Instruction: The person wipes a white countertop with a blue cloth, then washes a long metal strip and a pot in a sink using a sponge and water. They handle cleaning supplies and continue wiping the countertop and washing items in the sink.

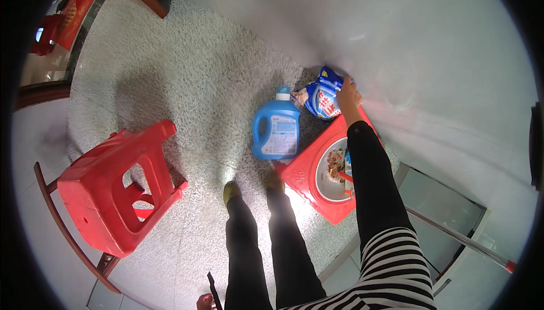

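Observation:
My right hand (349, 97) reaches out to the right and grips the upper edge of a blue plastic bag (325, 97) printed with red and white writing, perhaps of washing powder. The bag stands beside the wall. Just left of it is a blue plastic jug (278, 129) with a handle, a cap and a white label, upright or lying I cannot tell. Under my right forearm, a round white basin (321, 189) sits on a red plastic stool (304, 178), with mixed scraps inside. My left hand (205, 301) shows only partly at the bottom edge, near a dark strap (213, 286).
Another red plastic stool (102, 199) lies on its side at left, against a curved wooden rail (63, 233). A pale wall (416, 46) bounds the right. A metal bar (454, 231) crosses the lower right. Speckled floor (204, 76) runs between them.

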The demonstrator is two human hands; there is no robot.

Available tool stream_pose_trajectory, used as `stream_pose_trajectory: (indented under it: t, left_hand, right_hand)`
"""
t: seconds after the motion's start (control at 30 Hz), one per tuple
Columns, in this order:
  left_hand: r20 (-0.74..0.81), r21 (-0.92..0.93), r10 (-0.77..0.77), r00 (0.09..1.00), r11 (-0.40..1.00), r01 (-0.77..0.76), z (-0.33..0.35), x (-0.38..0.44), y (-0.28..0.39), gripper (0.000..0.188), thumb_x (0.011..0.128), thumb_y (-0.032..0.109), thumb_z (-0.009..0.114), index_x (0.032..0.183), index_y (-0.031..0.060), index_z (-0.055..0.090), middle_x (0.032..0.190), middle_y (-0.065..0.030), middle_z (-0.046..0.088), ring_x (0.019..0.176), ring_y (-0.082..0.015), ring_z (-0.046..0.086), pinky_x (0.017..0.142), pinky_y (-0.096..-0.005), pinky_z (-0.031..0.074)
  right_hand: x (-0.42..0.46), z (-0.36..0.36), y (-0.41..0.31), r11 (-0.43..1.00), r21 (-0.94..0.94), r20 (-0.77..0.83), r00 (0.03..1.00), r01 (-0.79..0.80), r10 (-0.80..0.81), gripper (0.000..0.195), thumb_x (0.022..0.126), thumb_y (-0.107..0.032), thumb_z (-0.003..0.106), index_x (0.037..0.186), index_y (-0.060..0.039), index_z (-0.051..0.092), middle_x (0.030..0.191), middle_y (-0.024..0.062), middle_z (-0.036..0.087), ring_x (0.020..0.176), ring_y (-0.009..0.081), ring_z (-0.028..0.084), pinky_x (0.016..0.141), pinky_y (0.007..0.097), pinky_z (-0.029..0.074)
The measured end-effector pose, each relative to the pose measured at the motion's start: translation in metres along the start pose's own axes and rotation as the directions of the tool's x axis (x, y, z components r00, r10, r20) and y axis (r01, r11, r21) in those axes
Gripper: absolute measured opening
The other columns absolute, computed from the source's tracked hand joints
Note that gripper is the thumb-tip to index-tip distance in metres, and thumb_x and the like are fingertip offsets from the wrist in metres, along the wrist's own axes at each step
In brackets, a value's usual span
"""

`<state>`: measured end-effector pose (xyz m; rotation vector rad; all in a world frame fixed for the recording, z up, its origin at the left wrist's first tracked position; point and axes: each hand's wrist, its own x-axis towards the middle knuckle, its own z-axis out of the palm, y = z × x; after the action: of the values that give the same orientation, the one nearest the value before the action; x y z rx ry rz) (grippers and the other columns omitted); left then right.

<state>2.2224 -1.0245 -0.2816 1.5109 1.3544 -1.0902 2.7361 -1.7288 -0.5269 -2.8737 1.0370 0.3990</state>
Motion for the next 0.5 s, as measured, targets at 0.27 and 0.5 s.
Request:
stream_pose_trajectory:
  t: [0.27, 0.5]
  left_hand:
    - [0.051, -0.079, -0.089, 0.995, 0.993, 0.093, 0.017, 0.023, 0.044, 0.041, 0.089, 0.031, 0.058, 0.118, 0.0037, 0.048, 0.097, -0.0159, 0.064, 0.086, -0.0266, 0.064, 0.064, -0.0370, 0.055]
    - [0.107, -0.042, -0.108, 0.988, 0.993, 0.113, 0.018, 0.020, 0.027, 0.039, 0.090, 0.028, 0.058, 0.119, 0.0038, 0.048, 0.096, -0.0154, 0.063, 0.083, -0.0249, 0.064, 0.062, -0.0339, 0.057]
  right_hand:
    - [0.027, 0.030, 0.025, 0.996, 0.010, 0.112, 0.990, -0.090, 0.088, 0.026, 0.086, -0.018, 0.046, 0.109, -0.0100, 0.053, 0.109, 0.0193, 0.061, 0.103, 0.0354, 0.059, 0.087, 0.0455, 0.047]
    - [0.030, 0.024, 0.016, 0.984, -0.177, 0.030, 0.999, -0.020, 0.026, 0.036, 0.082, -0.029, 0.059, 0.109, -0.0060, 0.053, 0.097, 0.0163, 0.066, 0.091, 0.0338, 0.064, 0.078, 0.0411, 0.051]
